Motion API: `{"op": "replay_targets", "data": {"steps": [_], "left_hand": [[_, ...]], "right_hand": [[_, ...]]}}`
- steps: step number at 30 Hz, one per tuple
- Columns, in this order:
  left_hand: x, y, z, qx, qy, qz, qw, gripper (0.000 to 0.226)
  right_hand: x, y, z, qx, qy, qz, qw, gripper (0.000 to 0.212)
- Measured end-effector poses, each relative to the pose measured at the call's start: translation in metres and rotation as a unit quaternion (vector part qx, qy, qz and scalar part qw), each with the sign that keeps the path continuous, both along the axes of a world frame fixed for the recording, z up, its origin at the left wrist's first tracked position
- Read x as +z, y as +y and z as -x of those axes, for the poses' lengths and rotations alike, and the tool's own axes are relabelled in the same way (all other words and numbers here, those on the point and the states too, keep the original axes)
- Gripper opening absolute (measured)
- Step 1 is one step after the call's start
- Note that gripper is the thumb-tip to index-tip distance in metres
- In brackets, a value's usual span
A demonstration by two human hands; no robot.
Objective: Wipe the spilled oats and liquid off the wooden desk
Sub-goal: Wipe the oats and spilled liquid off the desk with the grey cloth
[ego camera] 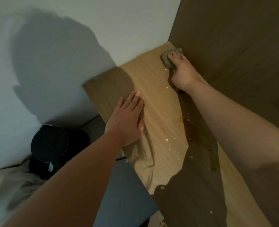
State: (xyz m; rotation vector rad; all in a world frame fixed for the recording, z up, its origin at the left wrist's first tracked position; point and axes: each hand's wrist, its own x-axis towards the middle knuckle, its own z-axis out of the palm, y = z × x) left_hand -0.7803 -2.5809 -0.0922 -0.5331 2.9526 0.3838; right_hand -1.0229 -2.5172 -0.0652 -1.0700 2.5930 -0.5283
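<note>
A cloth (170, 58) is being gripped by the right hand (183, 71) at the desk's (153, 82) far corner; the left hand (127, 118) is being pressed flat, spread, beside oats (170, 139).

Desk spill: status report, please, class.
Right hand pressing cloth in far corner. Left hand flat on desk. Oats, liquid remain.

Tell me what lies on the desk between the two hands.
In the head view, bare wood with one or two oat flakes lies between the left hand and the right hand on the cloth.
</note>
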Motion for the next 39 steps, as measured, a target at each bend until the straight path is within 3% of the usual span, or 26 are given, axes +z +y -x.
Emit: {"op": "replay_targets", "data": {"steps": [7,13,18,21,23,31,35,39], "left_hand": [[0.002,0.000,0.000,0.009,-0.005,-0.006,1.000,0.069],[0.003,0.001,0.000,-0.001,0.001,0.004,1.000,0.068],[0.003,0.000,-0.001,-0.005,0.018,0.011,1.000,0.067],[0.003,0.000,-0.002,-0.009,0.023,0.014,1.000,0.068],[0.002,0.000,-0.002,-0.009,0.017,0.014,1.000,0.069],[0.000,-0.001,0.000,-0.004,0.008,0.011,1.000,0.069],[0.000,0.000,0.000,-0.002,0.004,0.006,1.000,0.068],[0.000,0.000,-0.001,-0.003,0.003,0.008,1.000,0.068]], "right_hand": [[0.010,0.029,-0.008,0.175,-0.103,0.020,0.979,0.062],[0.024,0.101,-0.047,0.201,-0.123,-0.001,0.972,0.053],[0.030,0.115,-0.061,0.075,-0.061,0.017,0.995,0.051],[0.014,0.101,-0.064,0.041,-0.033,-0.102,0.993,0.051],[0.003,0.082,-0.057,0.037,-0.005,-0.126,0.991,0.054],[-0.002,-0.039,-0.017,-0.070,0.051,-0.053,0.995,0.045],[-0.010,-0.036,-0.031,-0.069,0.127,-0.091,0.985,0.047],[-0.014,-0.025,-0.036,-0.040,0.098,-0.160,0.981,0.061]]}}
